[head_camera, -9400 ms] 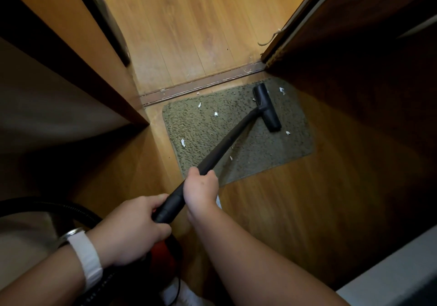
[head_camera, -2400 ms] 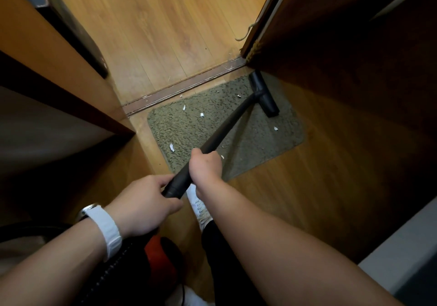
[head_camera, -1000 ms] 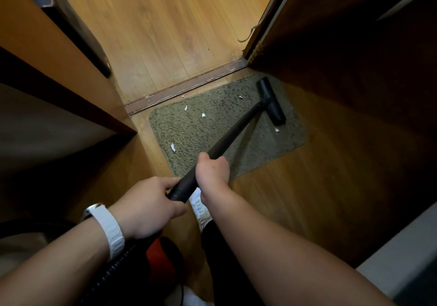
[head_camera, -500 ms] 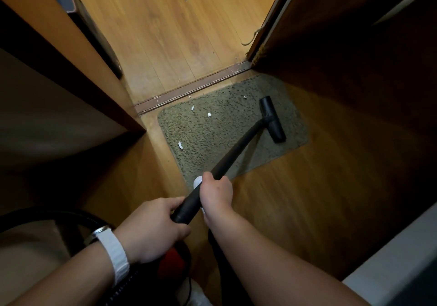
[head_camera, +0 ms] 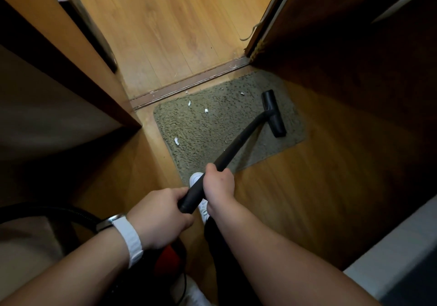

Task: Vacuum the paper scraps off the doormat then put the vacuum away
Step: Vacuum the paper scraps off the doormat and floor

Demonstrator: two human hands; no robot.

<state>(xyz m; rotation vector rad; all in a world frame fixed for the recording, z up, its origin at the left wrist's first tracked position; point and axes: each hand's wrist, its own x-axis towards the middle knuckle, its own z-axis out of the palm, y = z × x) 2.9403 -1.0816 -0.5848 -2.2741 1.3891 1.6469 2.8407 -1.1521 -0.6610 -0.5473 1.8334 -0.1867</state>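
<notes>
Both fists closed round the wand (head_camera: 238,144), left hand (head_camera: 160,213) just behind right hand (head_camera: 218,185); nozzle (head_camera: 273,114) on doormat (head_camera: 212,135) well ahead, paper scraps (head_camera: 176,140) ahead-left of them.

Passage: narrow floor strip (head_camera: 295,199) between cabinet side (head_camera: 71,52), left, and dark wood panel (head_camera: 354,57), right. Doormat (head_camera: 208,135) lies across it, just before the metal threshold (head_camera: 189,85); open floor (head_camera: 170,26) beyond. Obstruction: vacuum wand (head_camera: 238,142) crossing the mat diagonally, nozzle (head_camera: 273,114) near the right panel. Hose (head_camera: 59,211) loops low left.
</notes>
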